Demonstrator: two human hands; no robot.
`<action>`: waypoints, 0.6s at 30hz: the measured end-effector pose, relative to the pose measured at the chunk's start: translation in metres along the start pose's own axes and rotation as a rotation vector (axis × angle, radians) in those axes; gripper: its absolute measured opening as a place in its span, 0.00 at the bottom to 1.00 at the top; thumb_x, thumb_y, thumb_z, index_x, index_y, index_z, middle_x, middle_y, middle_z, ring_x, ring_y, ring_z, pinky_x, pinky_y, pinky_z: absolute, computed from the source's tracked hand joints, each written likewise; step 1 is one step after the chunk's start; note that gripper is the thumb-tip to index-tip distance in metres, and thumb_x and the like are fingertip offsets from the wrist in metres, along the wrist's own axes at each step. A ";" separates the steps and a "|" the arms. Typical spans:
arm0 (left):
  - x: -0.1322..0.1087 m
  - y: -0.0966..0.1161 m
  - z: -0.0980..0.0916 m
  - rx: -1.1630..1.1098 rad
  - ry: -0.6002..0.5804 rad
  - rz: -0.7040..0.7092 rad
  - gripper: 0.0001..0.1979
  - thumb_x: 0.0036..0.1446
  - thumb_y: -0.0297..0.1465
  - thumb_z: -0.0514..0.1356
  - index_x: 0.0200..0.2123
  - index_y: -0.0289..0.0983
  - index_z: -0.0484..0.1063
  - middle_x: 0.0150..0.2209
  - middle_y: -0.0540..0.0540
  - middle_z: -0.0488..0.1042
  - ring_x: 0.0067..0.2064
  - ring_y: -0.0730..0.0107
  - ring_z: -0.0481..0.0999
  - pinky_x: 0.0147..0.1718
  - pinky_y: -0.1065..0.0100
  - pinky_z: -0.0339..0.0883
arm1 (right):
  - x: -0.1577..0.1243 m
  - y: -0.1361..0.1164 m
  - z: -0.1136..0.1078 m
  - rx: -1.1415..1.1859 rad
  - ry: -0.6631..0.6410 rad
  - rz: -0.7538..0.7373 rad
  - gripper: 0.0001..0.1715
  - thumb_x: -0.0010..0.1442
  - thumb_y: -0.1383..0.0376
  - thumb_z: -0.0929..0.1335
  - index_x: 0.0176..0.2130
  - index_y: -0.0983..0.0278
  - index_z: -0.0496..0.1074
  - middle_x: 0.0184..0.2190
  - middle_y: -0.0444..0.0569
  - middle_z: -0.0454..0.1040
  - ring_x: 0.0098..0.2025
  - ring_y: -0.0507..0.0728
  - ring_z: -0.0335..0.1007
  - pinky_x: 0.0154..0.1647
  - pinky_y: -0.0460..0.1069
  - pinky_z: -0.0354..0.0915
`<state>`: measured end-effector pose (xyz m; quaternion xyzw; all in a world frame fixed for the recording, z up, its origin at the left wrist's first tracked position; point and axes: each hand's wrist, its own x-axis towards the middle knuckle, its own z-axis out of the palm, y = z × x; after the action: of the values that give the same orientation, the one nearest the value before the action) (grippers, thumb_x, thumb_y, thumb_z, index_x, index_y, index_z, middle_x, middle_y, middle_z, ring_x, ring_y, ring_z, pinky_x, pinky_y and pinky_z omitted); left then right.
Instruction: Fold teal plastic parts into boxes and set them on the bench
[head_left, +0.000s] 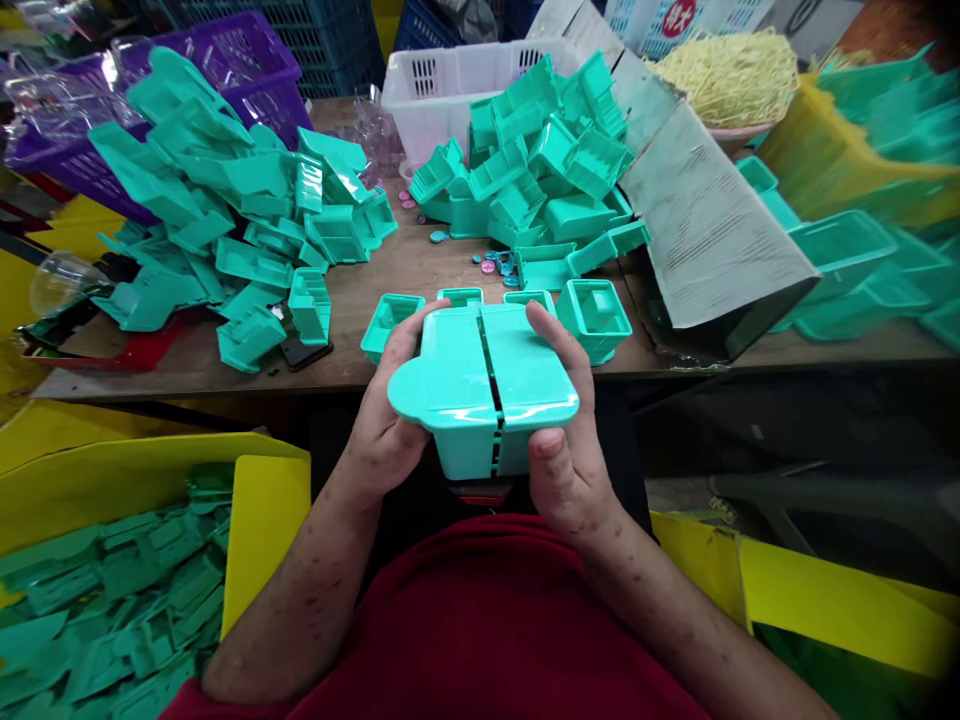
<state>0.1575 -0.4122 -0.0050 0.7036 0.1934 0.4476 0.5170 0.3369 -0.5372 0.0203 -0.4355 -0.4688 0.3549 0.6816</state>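
Between my two hands, above the table's front edge, are two turquoise plastic parts with a narrow dark gap between them. The left part (454, 375) has a rounded tab on its left side, and my left hand (386, 425) is wrapped round it. My right hand (570, 440) grips the right part (529, 365), thumb at the near side and fingers over the far side. Just behind them on the table stand several open turquoise boxes, among them one at the left (390, 318) and one at the right (596, 312). The parts' undersides are hidden.
Turquoise parts are heaped at the left (255, 180) and back middle (525, 165) of the wooden table (427, 265). A purple basket (262, 70), a white basket (427, 100) and a tilted cardboard box (712, 220) stand behind. Yellow bins flank my lap.
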 end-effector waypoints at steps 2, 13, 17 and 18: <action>-0.001 -0.001 0.002 0.003 0.003 -0.007 0.52 0.68 0.72 0.67 0.82 0.47 0.70 0.84 0.38 0.69 0.82 0.30 0.71 0.83 0.38 0.69 | -0.001 -0.001 0.000 0.006 -0.004 0.035 0.45 0.77 0.33 0.75 0.82 0.42 0.70 0.83 0.44 0.69 0.83 0.73 0.67 0.90 0.72 0.61; -0.011 0.001 -0.013 0.027 -0.210 -0.122 0.44 0.80 0.62 0.60 0.90 0.56 0.56 0.89 0.39 0.59 0.88 0.35 0.62 0.89 0.35 0.56 | -0.007 0.012 -0.004 0.039 -0.036 0.073 0.47 0.80 0.34 0.73 0.85 0.43 0.63 0.87 0.45 0.64 0.85 0.72 0.66 0.91 0.71 0.60; -0.012 0.004 -0.013 0.021 -0.213 -0.103 0.40 0.84 0.51 0.62 0.90 0.57 0.53 0.90 0.42 0.57 0.91 0.38 0.57 0.92 0.34 0.47 | -0.006 0.014 -0.008 0.001 -0.078 -0.005 0.50 0.80 0.33 0.72 0.88 0.41 0.59 0.88 0.42 0.62 0.88 0.72 0.60 0.93 0.70 0.55; -0.012 0.004 -0.012 0.011 -0.202 -0.080 0.39 0.84 0.49 0.62 0.90 0.57 0.56 0.90 0.43 0.58 0.91 0.38 0.56 0.91 0.35 0.48 | -0.005 0.014 -0.010 0.000 -0.099 -0.020 0.50 0.80 0.33 0.72 0.88 0.39 0.58 0.88 0.41 0.62 0.88 0.72 0.60 0.92 0.69 0.56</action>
<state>0.1402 -0.4160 -0.0053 0.7396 0.1706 0.3522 0.5476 0.3442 -0.5395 0.0037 -0.4127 -0.5063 0.3692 0.6611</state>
